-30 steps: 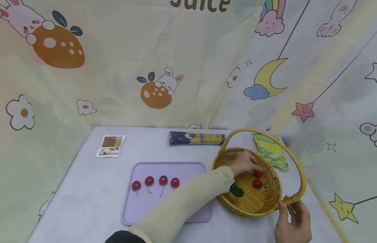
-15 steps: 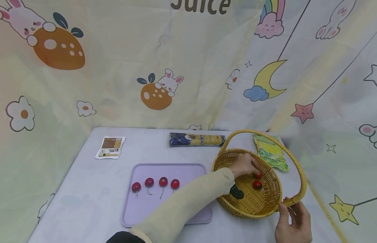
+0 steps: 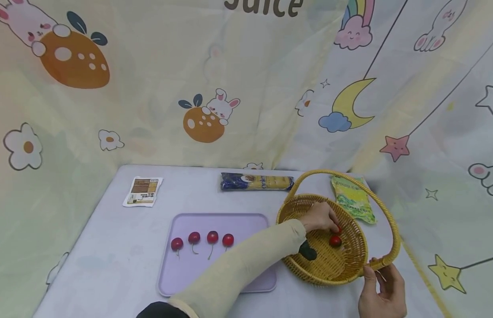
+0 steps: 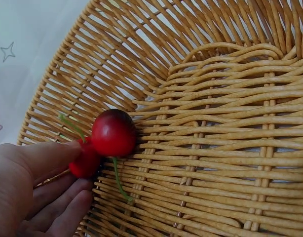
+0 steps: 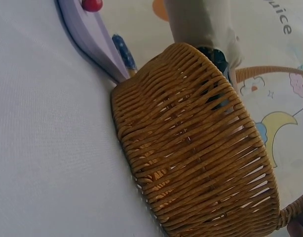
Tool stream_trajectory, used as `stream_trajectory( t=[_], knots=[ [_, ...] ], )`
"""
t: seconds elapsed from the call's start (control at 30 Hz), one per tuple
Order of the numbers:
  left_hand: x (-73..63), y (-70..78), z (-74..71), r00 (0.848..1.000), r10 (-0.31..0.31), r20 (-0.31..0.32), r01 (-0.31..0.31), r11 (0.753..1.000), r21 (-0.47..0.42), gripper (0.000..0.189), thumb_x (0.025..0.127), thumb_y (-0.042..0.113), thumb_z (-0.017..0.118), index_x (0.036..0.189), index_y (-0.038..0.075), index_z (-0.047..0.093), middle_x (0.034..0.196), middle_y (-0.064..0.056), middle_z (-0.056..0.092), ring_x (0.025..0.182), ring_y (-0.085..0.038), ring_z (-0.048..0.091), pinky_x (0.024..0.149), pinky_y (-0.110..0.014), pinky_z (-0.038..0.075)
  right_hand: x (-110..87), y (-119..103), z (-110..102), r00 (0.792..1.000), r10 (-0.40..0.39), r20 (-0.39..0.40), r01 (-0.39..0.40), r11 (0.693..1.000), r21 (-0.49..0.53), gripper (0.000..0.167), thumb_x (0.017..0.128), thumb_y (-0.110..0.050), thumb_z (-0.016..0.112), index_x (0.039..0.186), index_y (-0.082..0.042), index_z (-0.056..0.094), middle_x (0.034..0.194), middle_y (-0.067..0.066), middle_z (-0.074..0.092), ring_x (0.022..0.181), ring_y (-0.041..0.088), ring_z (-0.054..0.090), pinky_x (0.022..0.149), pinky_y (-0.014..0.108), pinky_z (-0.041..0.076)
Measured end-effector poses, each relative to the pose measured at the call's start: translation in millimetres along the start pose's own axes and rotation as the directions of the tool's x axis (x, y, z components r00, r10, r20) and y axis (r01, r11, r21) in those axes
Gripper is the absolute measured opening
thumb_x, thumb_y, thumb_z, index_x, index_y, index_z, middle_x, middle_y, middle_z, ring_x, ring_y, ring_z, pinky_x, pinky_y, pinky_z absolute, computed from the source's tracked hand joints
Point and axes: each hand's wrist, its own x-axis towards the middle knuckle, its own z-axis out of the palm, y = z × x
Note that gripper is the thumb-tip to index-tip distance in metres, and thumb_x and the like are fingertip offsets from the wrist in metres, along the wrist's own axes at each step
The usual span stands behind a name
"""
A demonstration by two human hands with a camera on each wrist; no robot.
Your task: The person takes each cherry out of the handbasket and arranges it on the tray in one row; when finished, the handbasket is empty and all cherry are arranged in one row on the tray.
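Observation:
A woven yellow basket (image 3: 350, 265) stands at the right of the table, and two red cherries lie in it. My left hand (image 3: 320, 216) reaches into the basket, and its thumb and fingers pinch the farther cherry (image 4: 85, 164). The second cherry (image 4: 113, 132) lies loose against the first, also seen in the head view (image 3: 335, 241). My right hand (image 3: 383, 291) grips the near end of the basket handle (image 3: 379, 263). Several more cherries (image 3: 194, 237) lie in a row on the lilac tray (image 3: 246, 221) left of the basket.
A brown-and-white sachet (image 3: 142, 191) lies at the back left of the table. A blue-and-yellow packet (image 3: 256, 181) and a green-yellow bag (image 3: 351, 198) lie behind the basket. Printed cloth walls close in the table at the back and on both sides.
My left fingers have closed down over the farther cherry, which now shows less. The basket and my right hand have stayed in place.

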Motion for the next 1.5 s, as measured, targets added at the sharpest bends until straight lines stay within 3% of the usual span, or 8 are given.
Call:
stream_trajectory(
  t=[0.03,0.13,0.2,0.27,0.53,0.87,1.17,1.5],
  knots=[
    [-0.9,-1.9,-2.2,1.000,0.008,0.001,-0.008,1.000,0.001,0.009,0.086,0.019,0.088,0.095,0.019,0.086,0.099,0.011,0.078,0.123,-0.010,0.062,0.117,-0.029,0.042,-0.8,0.0,1.3,1.000,0.002,0.002,-0.002,1.000,0.002,0.051,0.094,0.001,0.073,0.141,-0.013,0.063,0.111,-0.028,0.057,0.109,-0.003,0.061,0.095,0.009,0.049],
    [-5.1,-5.5,-10.4,0.999,0.035,0.006,-0.035,0.999,-0.011,0.009,0.088,0.017,0.086,0.097,0.017,0.086,0.098,0.010,0.078,0.106,-0.006,0.066,0.090,-0.022,0.055,-2.9,-0.5,3.9,1.000,-0.007,0.014,0.007,1.000,-0.001,0.050,0.095,0.000,0.073,0.142,-0.014,0.062,0.112,-0.029,0.057,0.109,-0.004,0.061,0.096,0.009,0.049],
    [-10.3,-5.2,-19.2,0.998,0.063,0.014,-0.063,0.997,-0.035,0.010,0.090,0.016,0.084,0.099,0.016,0.085,0.098,0.009,0.078,0.096,-0.004,0.066,0.072,-0.018,0.054,-4.3,-1.0,4.3,1.000,-0.015,0.022,0.016,1.000,-0.017,0.050,0.096,-0.002,0.071,0.144,-0.015,0.061,0.113,-0.031,0.055,0.110,-0.006,0.060,0.097,0.009,0.048],
    [-17.2,-3.1,-29.9,0.995,0.093,0.032,-0.091,0.994,-0.061,0.011,0.092,0.016,0.082,0.102,0.015,0.085,0.098,0.009,0.078,0.088,-0.002,0.066,0.066,-0.017,0.053,-5.2,-1.9,3.7,0.999,-0.018,0.029,0.019,0.999,-0.031,0.050,0.098,-0.005,0.069,0.146,-0.016,0.059,0.114,-0.032,0.053,0.111,-0.007,0.058,0.099,0.009,0.048],
    [-53.8,1.3,-72.9,0.980,0.187,0.061,-0.183,0.981,-0.064,0.018,0.094,0.024,0.080,0.112,0.021,0.083,0.099,0.015,0.079,0.088,0.008,0.065,0.075,-0.011,0.052,-2.8,-3.6,1.2,1.000,0.027,-0.003,-0.027,0.999,-0.027,0.047,0.101,-0.010,0.067,0.146,-0.018,0.059,0.114,-0.033,0.053,0.110,-0.008,0.058,0.100,0.011,0.049],
    [-109.0,-37.6,-130.4,0.965,0.263,-0.013,-0.262,0.956,-0.132,0.020,0.093,0.027,0.082,0.112,0.022,0.083,0.092,0.020,0.079,0.087,0.006,0.071,0.076,-0.017,0.056,2.6,4.6,3.4,1.000,0.013,0.009,-0.012,1.000,-0.008,0.048,0.099,-0.010,0.069,0.146,-0.017,0.059,0.115,-0.032,0.054,0.113,-0.004,0.059,0.103,0.016,0.050],
    [-162.0,-86.5,-153.8,0.983,0.173,-0.069,-0.182,0.966,-0.182,0.022,0.089,0.023,0.085,0.111,0.020,0.084,0.095,0.014,0.081,0.089,0.001,0.074,0.080,-0.021,0.059,1.5,5.4,0.2,0.999,0.048,-0.012,-0.048,0.999,-0.007,0.048,0.098,-0.010,0.071,0.145,-0.018,0.060,0.113,-0.031,0.056,0.111,-0.004,0.061,0.100,0.014,0.050],
    [-190.3,-117.7,-160.8,0.989,0.094,-0.112,-0.111,0.982,-0.154,0.022,0.087,0.021,0.087,0.109,0.019,0.084,0.097,0.009,0.082,0.091,-0.001,0.075,0.084,-0.023,0.058,0.5,0.6,2.3,0.998,0.067,0.000,-0.067,0.998,-0.011,0.047,0.099,-0.013,0.070,0.145,-0.018,0.059,0.113,-0.032,0.055,0.111,-0.004,0.061,0.101,0.014,0.050]
  ],
)
